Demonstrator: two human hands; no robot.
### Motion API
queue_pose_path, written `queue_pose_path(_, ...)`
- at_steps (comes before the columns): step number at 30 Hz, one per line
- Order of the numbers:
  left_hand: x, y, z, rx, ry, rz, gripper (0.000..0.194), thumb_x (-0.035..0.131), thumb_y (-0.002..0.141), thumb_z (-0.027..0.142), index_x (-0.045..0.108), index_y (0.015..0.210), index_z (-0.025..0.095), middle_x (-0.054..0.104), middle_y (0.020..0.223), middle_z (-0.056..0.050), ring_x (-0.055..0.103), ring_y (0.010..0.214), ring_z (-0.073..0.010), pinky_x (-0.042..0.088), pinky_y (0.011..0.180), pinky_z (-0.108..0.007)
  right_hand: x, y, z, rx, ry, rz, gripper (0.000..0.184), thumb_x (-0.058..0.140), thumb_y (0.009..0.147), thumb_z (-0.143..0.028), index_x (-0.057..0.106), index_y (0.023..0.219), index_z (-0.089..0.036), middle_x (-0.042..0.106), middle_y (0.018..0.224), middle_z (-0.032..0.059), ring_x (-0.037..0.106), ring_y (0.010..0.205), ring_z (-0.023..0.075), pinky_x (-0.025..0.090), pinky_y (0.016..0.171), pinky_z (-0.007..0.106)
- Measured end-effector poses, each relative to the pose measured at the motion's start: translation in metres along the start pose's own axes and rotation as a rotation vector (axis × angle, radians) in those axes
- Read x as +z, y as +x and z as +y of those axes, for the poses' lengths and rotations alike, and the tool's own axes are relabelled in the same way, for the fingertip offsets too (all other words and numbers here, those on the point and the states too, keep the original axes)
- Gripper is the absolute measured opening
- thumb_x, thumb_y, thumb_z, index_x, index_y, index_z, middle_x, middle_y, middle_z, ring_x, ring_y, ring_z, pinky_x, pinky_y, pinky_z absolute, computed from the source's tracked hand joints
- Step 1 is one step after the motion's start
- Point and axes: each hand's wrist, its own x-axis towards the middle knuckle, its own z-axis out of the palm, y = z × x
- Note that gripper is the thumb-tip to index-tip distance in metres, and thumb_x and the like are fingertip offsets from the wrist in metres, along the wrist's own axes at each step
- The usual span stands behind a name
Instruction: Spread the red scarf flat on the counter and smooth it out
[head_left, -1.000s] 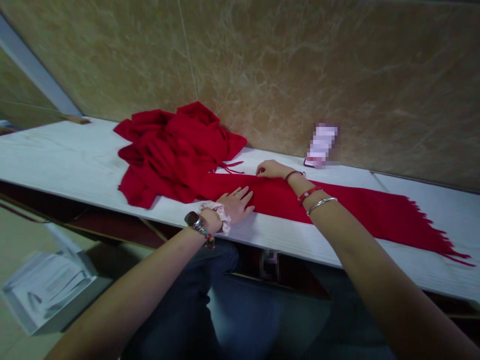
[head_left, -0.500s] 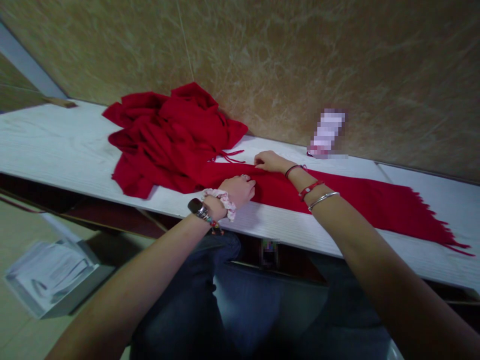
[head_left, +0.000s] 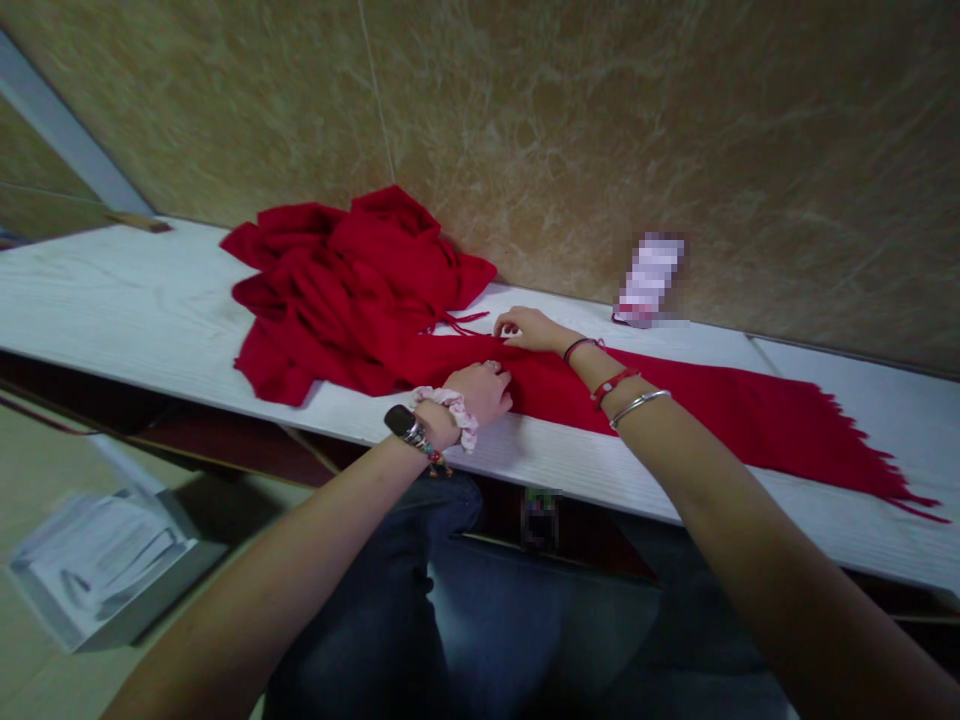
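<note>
Left hand (head_left: 482,390): fingers bent, about half curled, resting on the red cloth (head_left: 742,410) near the front edge of the counter (head_left: 112,290); can't tell if they pinch it. Right hand (head_left: 534,328): thumb and fingers curved, small gap between, at the cloth edge nearer the counter's back; can't tell if it grips. Cloth lies on the counter, flat strip, fringe toward the counter's right end; red heap (head_left: 352,290) sits left of the counter's middle. Left wrist: scrunchie (head_left: 466,425), dark-faced watch (head_left: 403,422), beaded bracelet (head_left: 436,458). Right: dark cord (head_left: 581,345), red band (head_left: 616,385), silver bangle (head_left: 639,405). Phone-like slab (head_left: 651,270) leans at the counter's back edge, pixelated, text unreadable. Wood piece (head_left: 139,221) at the counter's back left. Another pixelated item (head_left: 541,520) below its front edge, likewise unreadable. Box (head_left: 161,600) on the floor, front-left of the counter; contents pale, too blurred to read.
</note>
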Motion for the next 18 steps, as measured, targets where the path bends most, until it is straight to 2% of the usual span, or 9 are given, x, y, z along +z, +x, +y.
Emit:
queue_pose_path(3, 0.0002, 0.0014, 0.0021, 0.002, -0.011, -0.009, 0.030, 0.046, 0.086, 0.034, 0.053, 0.113, 0.024, 0.053, 0.115, -0.006, 0.050, 0.105, -0.0252, 0.044, 0.086, -0.041, -0.0002, 0.0033, -0.0045, -0.097, -0.045, -0.079, 0.020, 0.053, 0.075, -0.013, 0.068, 0.088, -0.013, 0.065, 0.090, 0.0061, 0.055, 0.083, 0.0139, 0.037, 0.073, 0.021)
queue_pose_path(8, -0.0012, 0.0046, 0.0057, 0.006, -0.022, -0.025, 0.034, 0.050, 0.085, 0.033, 0.049, 0.113, 0.013, 0.052, 0.112, -0.008, 0.054, 0.095, -0.0183, 0.047, 0.080, -0.039, -0.0008, 0.0075, -0.0093, -0.053, -0.086, -0.085, 0.019, 0.057, 0.074, -0.017, 0.069, 0.089, -0.013, 0.066, 0.089, 0.0068, 0.056, 0.083, 0.0153, 0.038, 0.071, 0.021)
queue_pose_path(10, -0.0012, 0.0034, 0.0055, -0.005, -0.030, -0.027, 0.035, 0.050, 0.084, 0.034, 0.049, 0.114, 0.014, 0.051, 0.114, -0.009, 0.052, 0.099, -0.0207, 0.045, 0.082, -0.041, -0.0002, 0.0084, -0.0105, -0.027, -0.085, -0.074, 0.019, 0.057, 0.073, -0.016, 0.069, 0.088, -0.013, 0.067, 0.089, 0.0065, 0.057, 0.082, 0.0151, 0.038, 0.070, 0.021)
queue_pose_path(15, 0.0006, -0.0036, 0.0019, -0.042, -0.047, -0.030, 0.036, 0.046, 0.083, 0.038, 0.053, 0.113, 0.020, 0.052, 0.115, -0.009, 0.041, 0.111, -0.0384, 0.032, 0.089, -0.053, -0.0013, 0.0104, -0.0109, 0.046, -0.019, -0.167, 0.021, 0.057, 0.072, -0.012, 0.068, 0.090, -0.011, 0.068, 0.088, 0.0057, 0.058, 0.077, 0.0122, 0.038, 0.066, 0.018)
queue_pose_path(18, 0.0033, -0.0046, -0.0010, -0.054, -0.051, -0.032, 0.042, 0.042, 0.082, 0.043, 0.050, 0.117, 0.021, 0.051, 0.117, -0.008, 0.040, 0.111, -0.0397, 0.028, 0.089, -0.056, -0.0041, 0.0100, -0.0083, 0.045, 0.022, -0.217, 0.023, 0.056, 0.074, -0.013, 0.067, 0.094, -0.011, 0.068, 0.091, 0.0053, 0.058, 0.078, 0.0113, 0.039, 0.065, 0.017)
